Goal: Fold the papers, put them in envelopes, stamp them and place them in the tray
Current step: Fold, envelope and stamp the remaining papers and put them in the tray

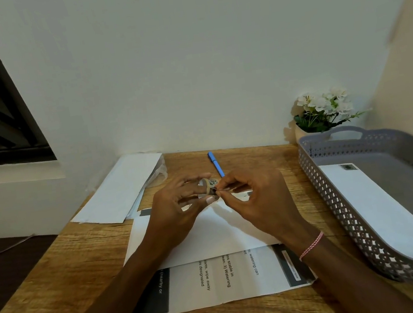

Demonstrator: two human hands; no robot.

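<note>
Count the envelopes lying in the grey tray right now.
1: a stamped envelope lies flat in the tray, stamp at its far end. Others could be hidden beneath it.

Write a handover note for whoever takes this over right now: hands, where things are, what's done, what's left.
Left hand: holds the small stamp roll.
Right hand: its fingers pinch the roll's loose end.
Directly below the hands, a white envelope lies on a flat printed sheet.
Spare envelopes are stacked at the far left, with a blue pen beside them.
Done: one stamped envelope lies in the grey tray.
Left: stamp the envelope on the table and put it in the tray, then fold, stuff and stamp the printed sheet.
</note>
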